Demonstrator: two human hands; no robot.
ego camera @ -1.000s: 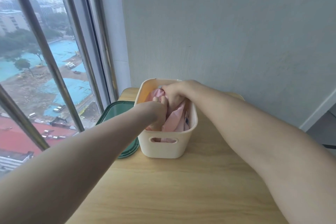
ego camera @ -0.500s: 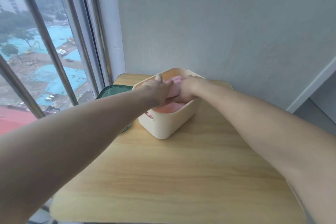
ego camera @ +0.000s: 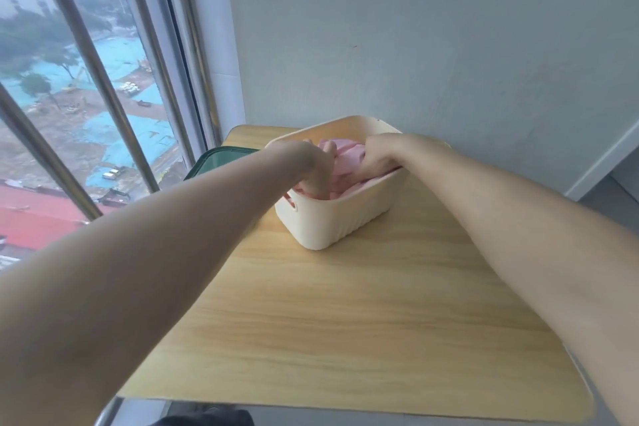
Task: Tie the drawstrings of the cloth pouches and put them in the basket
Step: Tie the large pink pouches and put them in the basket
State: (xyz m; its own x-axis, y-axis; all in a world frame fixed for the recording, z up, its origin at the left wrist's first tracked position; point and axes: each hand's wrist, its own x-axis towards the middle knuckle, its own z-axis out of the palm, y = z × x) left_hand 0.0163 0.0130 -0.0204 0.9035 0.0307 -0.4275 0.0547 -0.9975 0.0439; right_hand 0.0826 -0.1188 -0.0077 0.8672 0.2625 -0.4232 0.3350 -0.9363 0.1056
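Both hands, left hand (ego camera: 313,171) and right hand (ego camera: 375,162), now press deeper into the basket (ego camera: 332,221) at the table's (ego camera: 345,322) far edge, fingers curled around the pink pouches (ego camera: 347,162); packing seems nearly done.

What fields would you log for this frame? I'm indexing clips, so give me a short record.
setting: wooden table by a window
basket: cream, on the table
pouches: pink cloth, inside the basket
left hand: in the basket, on the cloth
right hand: in the basket, fingers curled into the cloth
green lid: left of the basket
drawstrings: hidden
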